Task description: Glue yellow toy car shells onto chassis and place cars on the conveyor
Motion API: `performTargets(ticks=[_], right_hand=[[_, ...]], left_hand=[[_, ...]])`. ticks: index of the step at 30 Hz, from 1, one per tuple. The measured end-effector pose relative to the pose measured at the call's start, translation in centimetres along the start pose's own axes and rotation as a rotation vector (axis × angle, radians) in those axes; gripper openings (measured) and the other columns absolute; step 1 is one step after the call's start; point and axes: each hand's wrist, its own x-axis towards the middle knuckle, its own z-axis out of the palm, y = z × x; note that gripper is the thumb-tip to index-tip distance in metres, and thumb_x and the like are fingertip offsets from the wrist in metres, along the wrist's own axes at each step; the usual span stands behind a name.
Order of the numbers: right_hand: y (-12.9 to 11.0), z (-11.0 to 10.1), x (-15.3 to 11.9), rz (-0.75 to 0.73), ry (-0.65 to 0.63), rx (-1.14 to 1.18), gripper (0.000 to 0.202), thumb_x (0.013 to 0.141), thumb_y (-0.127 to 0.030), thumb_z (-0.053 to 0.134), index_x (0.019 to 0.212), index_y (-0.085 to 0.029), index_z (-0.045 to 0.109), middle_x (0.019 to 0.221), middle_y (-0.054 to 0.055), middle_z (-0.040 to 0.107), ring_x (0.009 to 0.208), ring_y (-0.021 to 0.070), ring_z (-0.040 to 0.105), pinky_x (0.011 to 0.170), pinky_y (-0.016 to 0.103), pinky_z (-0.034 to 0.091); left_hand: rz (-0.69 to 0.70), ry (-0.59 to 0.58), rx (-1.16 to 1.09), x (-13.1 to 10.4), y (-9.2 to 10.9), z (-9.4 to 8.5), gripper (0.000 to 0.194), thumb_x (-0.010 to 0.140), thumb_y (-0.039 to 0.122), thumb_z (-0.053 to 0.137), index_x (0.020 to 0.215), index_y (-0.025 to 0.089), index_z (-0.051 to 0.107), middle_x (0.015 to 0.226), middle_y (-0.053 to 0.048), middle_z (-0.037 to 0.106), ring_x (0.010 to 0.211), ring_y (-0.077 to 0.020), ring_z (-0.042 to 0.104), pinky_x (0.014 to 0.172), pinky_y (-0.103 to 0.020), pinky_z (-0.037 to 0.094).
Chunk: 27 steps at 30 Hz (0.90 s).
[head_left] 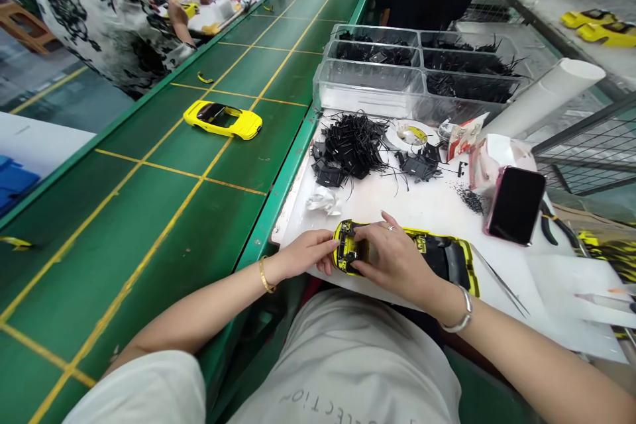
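A yellow and black toy car body (447, 253) lies on the white work table, its hollow inside partly showing. At its left end my left hand (312, 252) grips the yellow edge between thumb and fingers. My right hand (395, 255) reaches over the body's middle, with thumb and fingers curled at the cavity near the left end; whatever may be between these fingertips is hidden. Behind the hands is a heap of black parts with thin wires (354, 146). A smaller group of black parts (421, 162) sits to the right of that heap.
Left of the table runs a green conveyor (199, 225) carrying a yellow car body (223, 120). Clear bins (370, 89) stand behind. At right are a phone (517, 205), pliers (559, 228), tweezers (501, 281) and a white roll (546, 96). A person (109, 26) sits across the conveyor.
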Motion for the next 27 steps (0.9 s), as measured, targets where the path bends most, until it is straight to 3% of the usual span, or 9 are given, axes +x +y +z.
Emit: performTargets(ticks=[4, 7, 10, 13, 16, 18, 21, 24, 27], right_hand=[[-0.2, -0.2, 1.7, -0.019, -0.204, -0.125, 0.048, 0.07, -0.017, 0.079, 0.112, -0.015, 0.056, 0.098, 0.01, 0.069, 0.091, 0.0282, 0.065, 0.091, 0.047, 0.049], [-0.5, -0.9, 2.3, 0.013, -0.27, -0.141, 0.046, 0.068, -0.019, 0.08, 0.108, -0.015, 0.058, 0.095, 0.011, 0.067, 0.087, 0.0296, 0.064, 0.074, 0.041, 0.053], [-1.4, -1.9, -0.2, -0.063, -0.2, -0.021, 0.051, 0.071, -0.011, 0.074, 0.118, -0.017, 0.056, 0.111, 0.012, 0.066, 0.103, 0.0297, 0.063, 0.091, 0.046, 0.051], [-2.2, -2.9, -6.0, -0.076, 0.008, 0.141, 0.042, 0.083, -0.009, 0.061, 0.122, -0.022, 0.055, 0.128, 0.011, 0.06, 0.12, 0.0268, 0.055, 0.103, 0.046, 0.044], [-2.2, -3.0, -11.7, 0.281, 0.166, 0.303, 0.003, 0.09, -0.023, 0.061, 0.092, -0.022, 0.061, 0.087, 0.004, 0.066, 0.078, 0.0175, 0.062, 0.068, 0.028, 0.051], [-1.9, -2.0, -13.7, 0.52, 0.023, 0.413, 0.023, 0.093, -0.036, 0.055, 0.076, -0.021, 0.057, 0.067, 0.0, 0.059, 0.059, 0.014, 0.053, 0.053, 0.025, 0.044], [-1.7, 1.0, -14.0, 0.689, -0.184, 0.719, 0.04, 0.097, -0.048, 0.042, 0.075, -0.019, 0.058, 0.069, 0.002, 0.061, 0.062, 0.0147, 0.054, 0.057, 0.026, 0.043], [-2.0, 4.1, -12.9, 0.772, -0.14, 0.942, 0.048, 0.096, -0.053, 0.036, 0.071, -0.018, 0.057, 0.066, 0.002, 0.059, 0.06, 0.0147, 0.052, 0.06, 0.027, 0.042], [-2.3, 5.9, -12.4, 0.799, -0.026, 0.955, 0.051, 0.093, -0.056, 0.039, 0.06, -0.02, 0.052, 0.056, 0.0, 0.049, 0.056, 0.0141, 0.046, 0.057, 0.028, 0.038]], left_hand=[[-0.021, 0.018, 0.019, -0.1, -0.3, 0.3, 0.048, 0.083, 0.065, 0.055, 0.084, 0.017, 0.053, 0.059, 0.0, 0.064, 0.053, -0.0139, 0.064, 0.051, -0.022, 0.039], [-0.044, 0.017, 0.029, -0.7, -0.2, 0.6, 0.048, 0.082, 0.064, 0.057, 0.083, 0.016, 0.054, 0.064, -0.001, 0.067, 0.056, -0.0138, 0.066, 0.051, -0.021, 0.039], [-0.142, -0.155, 0.045, -2.1, 0.1, 0.8, 0.047, 0.081, 0.063, 0.061, 0.084, 0.016, 0.056, 0.071, -0.003, 0.071, 0.059, -0.0133, 0.067, 0.053, -0.021, 0.043], [-0.254, -0.371, 0.143, -3.4, 0.7, 0.8, 0.046, 0.085, 0.06, 0.057, 0.082, 0.015, 0.062, 0.069, -0.004, 0.071, 0.057, -0.0128, 0.065, 0.053, -0.022, 0.045], [-0.223, -0.181, 0.224, -3.0, 1.5, 0.9, 0.045, 0.091, 0.056, 0.049, 0.088, 0.014, 0.064, 0.074, -0.005, 0.07, 0.057, -0.0125, 0.065, 0.052, -0.022, 0.046], [-0.17, -0.081, 0.211, -1.6, 2.0, 1.2, 0.038, 0.091, 0.05, 0.051, 0.096, 0.015, 0.063, 0.079, -0.004, 0.068, 0.062, -0.0125, 0.065, 0.054, -0.023, 0.049], [-0.197, -0.161, 0.156, 1.0, 2.3, 2.1, 0.027, 0.084, 0.039, 0.061, 0.094, 0.014, 0.064, 0.072, 0.0, 0.062, 0.061, -0.0107, 0.06, 0.055, -0.022, 0.049], [-0.24, -0.224, 0.121, 2.6, 2.2, 2.8, 0.023, 0.078, 0.033, 0.068, 0.087, 0.013, 0.064, 0.068, 0.002, 0.059, 0.057, -0.0089, 0.055, 0.053, -0.021, 0.046], [-0.222, -0.244, 0.135, 2.6, 1.7, 2.9, 0.023, 0.077, 0.033, 0.068, 0.086, 0.013, 0.063, 0.064, 0.003, 0.058, 0.056, -0.0079, 0.052, 0.051, -0.019, 0.042]])
